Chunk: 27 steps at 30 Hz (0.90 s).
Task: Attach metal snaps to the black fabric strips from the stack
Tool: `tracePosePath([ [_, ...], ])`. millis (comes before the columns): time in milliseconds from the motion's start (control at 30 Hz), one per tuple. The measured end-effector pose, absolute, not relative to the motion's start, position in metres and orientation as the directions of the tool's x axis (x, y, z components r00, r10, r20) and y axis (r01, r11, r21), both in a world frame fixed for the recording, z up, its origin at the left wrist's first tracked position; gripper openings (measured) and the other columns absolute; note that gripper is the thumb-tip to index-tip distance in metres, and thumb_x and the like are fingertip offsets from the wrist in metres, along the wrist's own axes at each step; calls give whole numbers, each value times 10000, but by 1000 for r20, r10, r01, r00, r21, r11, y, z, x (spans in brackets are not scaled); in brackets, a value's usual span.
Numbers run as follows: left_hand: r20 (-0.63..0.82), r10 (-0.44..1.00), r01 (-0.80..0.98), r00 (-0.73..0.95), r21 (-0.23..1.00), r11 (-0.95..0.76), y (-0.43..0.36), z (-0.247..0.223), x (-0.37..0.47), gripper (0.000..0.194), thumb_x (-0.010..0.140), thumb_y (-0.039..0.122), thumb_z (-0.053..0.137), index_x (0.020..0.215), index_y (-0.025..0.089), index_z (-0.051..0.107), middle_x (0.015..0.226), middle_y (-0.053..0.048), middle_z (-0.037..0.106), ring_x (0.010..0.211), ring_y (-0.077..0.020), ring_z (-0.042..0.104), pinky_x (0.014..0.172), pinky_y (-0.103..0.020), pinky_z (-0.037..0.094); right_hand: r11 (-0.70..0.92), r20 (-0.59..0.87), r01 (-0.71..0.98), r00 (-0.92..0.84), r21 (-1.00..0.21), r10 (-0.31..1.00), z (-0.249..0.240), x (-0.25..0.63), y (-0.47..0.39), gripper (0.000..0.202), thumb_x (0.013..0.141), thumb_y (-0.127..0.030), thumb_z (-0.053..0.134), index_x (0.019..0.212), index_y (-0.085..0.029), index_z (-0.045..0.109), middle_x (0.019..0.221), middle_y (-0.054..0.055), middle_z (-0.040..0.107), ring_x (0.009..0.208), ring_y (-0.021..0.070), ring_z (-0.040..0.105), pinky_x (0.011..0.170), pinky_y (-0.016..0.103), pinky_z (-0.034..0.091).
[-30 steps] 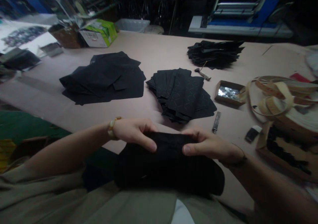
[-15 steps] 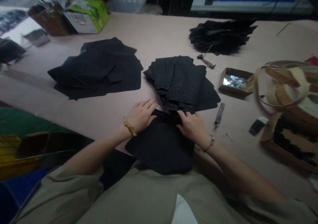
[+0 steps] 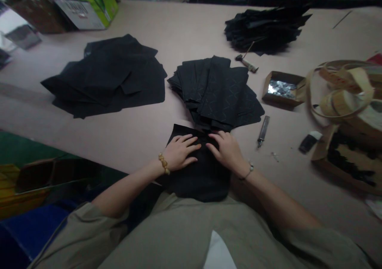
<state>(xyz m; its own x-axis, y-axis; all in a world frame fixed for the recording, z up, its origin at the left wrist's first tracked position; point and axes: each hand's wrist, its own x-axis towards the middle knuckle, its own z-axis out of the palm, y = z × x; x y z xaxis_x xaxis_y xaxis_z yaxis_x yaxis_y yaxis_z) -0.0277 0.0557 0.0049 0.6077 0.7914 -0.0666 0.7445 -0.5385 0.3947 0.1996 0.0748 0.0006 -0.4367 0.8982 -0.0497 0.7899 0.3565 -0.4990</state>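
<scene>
A black fabric panel point(image 3: 203, 181) lies at the table's front edge, against my body. My left hand point(image 3: 181, 151) rests flat on its upper left part, fingers stretched toward the middle. On its upper right part lies my right hand point(image 3: 226, 149), thumb and fingers apart and pointing inward. The two hands almost meet, and neither grips the panel. Just beyond the fingertips is a fanned stack of black pieces point(image 3: 221, 94) with a zigzag line pattern. To its left spreads a heap of larger plain black pieces point(image 3: 110, 78).
Farther back sits another black pile point(image 3: 265, 28), with a small tool point(image 3: 247, 63) before it. At right are a box of shiny metal bits point(image 3: 283, 90), a metal-handled tool point(image 3: 263, 131), rolled tan strips point(image 3: 337, 94) and a carton point(image 3: 352, 161). A green-white box point(image 3: 89, 6) stands back left.
My left hand has shifted right, onto the black panel, whose upper left corner now shows beyond the fingers. My right hand remains near its upper edge. The view has tilted slightly.
</scene>
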Motion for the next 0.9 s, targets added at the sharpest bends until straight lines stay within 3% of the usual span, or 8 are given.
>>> tracePosePath([
  [100, 21, 872, 793, 490, 403, -456, 64, 11, -23, 412, 923, 373, 546, 1297, 202, 582, 1464, -120, 475, 1339, -268, 441, 1099, -453, 366, 247, -84, 774, -360, -583, 929, 6, 188, 89, 363, 874, -328, 607, 1171, -122, 628, 1065, 180, 653, 974, 310, 590, 867, 441, 438],
  [233, 149, 965, 849, 215, 459, -261, 59, 17, -23, 683, 853, 383, 647, 1443, 156, 388, 1532, -182, 351, 1431, -310, 303, 1126, -500, 310, 163, -107, 618, -375, -769, 921, 17, 178, 88, 176, 833, -279, 627, 957, -157, 650, 939, 75, 676, 855, 205, 613, 756, 303, 463],
  [333, 141, 981, 828, 131, 529, -187, 50, 34, -27, 627, 761, 427, 747, 1298, 192, 522, 1466, -159, 455, 1368, -303, 407, 1132, -510, 279, 96, -123, 479, -405, -872, 906, 31, 178, 77, 209, 840, -323, 610, 959, -153, 633, 894, 43, 668, 800, 170, 602, 691, 259, 454],
  [433, 96, 975, 820, 201, 528, -221, 45, 60, -32, 375, 713, 434, 788, 968, 203, 639, 1440, -121, 498, 1327, -315, 455, 1161, -557, 150, 45, -153, 381, -473, -923, 867, 48, 180, 68, 226, 815, -358, 639, 909, -153, 647, 816, 17, 658, 724, 153, 579, 644, 247, 430],
  [533, 11, 926, 717, 377, 630, -299, 43, 82, -34, 454, 702, 451, 800, 1043, 207, 626, 1288, -78, 630, 1183, -263, 582, 1188, -526, 81, 6, -177, 312, -556, -950, 812, 65, 179, 62, 204, 784, -341, 686, 869, -157, 664, 801, 10, 666, 722, 154, 583, 671, 258, 437],
  [633, -104, 858, 604, 503, 752, -263, 41, 92, -34, 337, 798, 427, 719, 1042, 204, 655, 973, -10, 719, 911, -184, 658, 1069, -412, 352, -12, -153, 244, -568, -970, 808, 76, 179, 59, 199, 775, -293, 711, 928, -172, 670, 885, 20, 690, 821, 176, 618, 765, 282, 456],
  [767, -328, 829, 508, 453, 859, 62, 38, 88, -34, 279, 842, 421, 648, 803, 145, 662, 675, 12, 604, 623, -118, 538, 608, -234, 411, -19, -134, 223, -514, -975, 848, 82, 181, 56, 300, 794, -281, 703, 1072, -190, 634, 906, 21, 673, 823, 168, 615, 752, 277, 455],
  [900, -461, 681, 130, 568, 868, 480, 37, 82, -33, 331, 751, 426, 729, 843, 117, 655, 699, 5, 600, 598, -95, 520, 585, -210, 414, -264, -235, 22, -531, -964, 814, 81, 180, 52, 338, 746, -349, 758, 998, -192, 596, 820, -3, 617, 697, 130, 567, 623, 234, 433],
])
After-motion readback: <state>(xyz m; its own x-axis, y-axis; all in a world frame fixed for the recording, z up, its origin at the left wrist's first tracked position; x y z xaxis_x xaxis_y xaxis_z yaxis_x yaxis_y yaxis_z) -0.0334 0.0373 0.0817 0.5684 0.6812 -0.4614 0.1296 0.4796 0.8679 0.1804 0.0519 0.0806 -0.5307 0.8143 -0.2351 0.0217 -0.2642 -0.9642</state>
